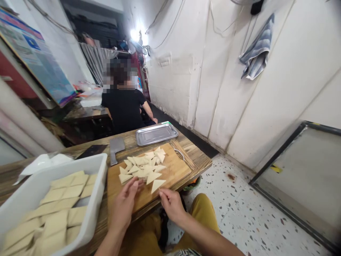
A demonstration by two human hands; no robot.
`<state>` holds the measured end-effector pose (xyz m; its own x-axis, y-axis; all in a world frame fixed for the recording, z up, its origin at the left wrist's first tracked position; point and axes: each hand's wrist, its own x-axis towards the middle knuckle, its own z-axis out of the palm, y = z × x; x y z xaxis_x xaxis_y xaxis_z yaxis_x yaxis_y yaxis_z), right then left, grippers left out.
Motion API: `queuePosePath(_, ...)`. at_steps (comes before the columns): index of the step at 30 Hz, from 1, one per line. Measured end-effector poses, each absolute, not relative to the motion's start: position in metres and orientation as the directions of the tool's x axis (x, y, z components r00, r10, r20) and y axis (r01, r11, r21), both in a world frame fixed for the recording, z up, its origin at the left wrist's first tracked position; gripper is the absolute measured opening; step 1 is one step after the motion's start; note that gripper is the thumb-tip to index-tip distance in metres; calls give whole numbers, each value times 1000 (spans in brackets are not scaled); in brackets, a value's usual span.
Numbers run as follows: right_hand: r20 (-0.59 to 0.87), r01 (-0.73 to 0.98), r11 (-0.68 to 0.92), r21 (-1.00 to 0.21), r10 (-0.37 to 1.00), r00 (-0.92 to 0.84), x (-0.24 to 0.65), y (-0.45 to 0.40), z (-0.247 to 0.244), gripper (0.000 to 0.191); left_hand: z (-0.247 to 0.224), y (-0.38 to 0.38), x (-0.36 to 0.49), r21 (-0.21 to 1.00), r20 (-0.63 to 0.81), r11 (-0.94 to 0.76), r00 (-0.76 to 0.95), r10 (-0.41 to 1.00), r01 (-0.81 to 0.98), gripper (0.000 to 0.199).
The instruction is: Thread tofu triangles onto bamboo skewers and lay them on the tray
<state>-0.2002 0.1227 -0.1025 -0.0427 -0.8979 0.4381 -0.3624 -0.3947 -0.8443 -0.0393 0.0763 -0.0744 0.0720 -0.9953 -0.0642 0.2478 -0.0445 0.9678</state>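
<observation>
My left hand point(124, 202) is at the near left of a wooden cutting board point(173, 170). Its fingers are loosely curled and apart, close to a pile of pale tofu-like triangles point(142, 170), and nothing shows in its grasp. My right hand point(172, 203) is closed in a pinch at the board's front edge. Just beyond those fingertips is one pale triangle point(157, 185); whatever the pinch holds is too small or hidden to make out. Thin bamboo skewers point(185, 155) lie along the board's right side.
A white plastic tub point(99, 177) of pale square slices point(64, 193) stands at left. Behind the board are a cleaver point(116, 146) and a metal tray point(157, 134). A person in black point(124, 108) sits beyond the table. A framed panel point(301, 177) leans at right.
</observation>
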Motion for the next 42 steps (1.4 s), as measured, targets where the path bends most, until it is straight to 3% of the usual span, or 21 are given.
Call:
queuePosePath(5, 430, -387, -421, -820, -900, 69, -191, 131, -113, 33, -65, 76, -51, 868, -173, -153, 0, -985, 473, 29)
queuePosePath(18, 372, -416, -396, -818, -917, 142, -181, 136, -116, 31, -62, 77, -49, 765, -273, -179, 59, -960, 619, 5)
queuePosePath(29, 384, -391, -415, -822, -910, 160, -179, 136, -118, 30, -62, 72, -43, 738, -313, -160, 123, -942, 656, 6)
queuePosePath(36, 390, -321, -403, -857, -915, 107, -180, 132, -118, 30, -64, 88, -51, 772, -283, -307, -131, -950, 557, 14)
queuePosePath(42, 391, -312, -402, -861, -915, 102, -179, 132, -115, 29, -65, 92, -59, 779, -283, -294, -109, -953, 554, 15)
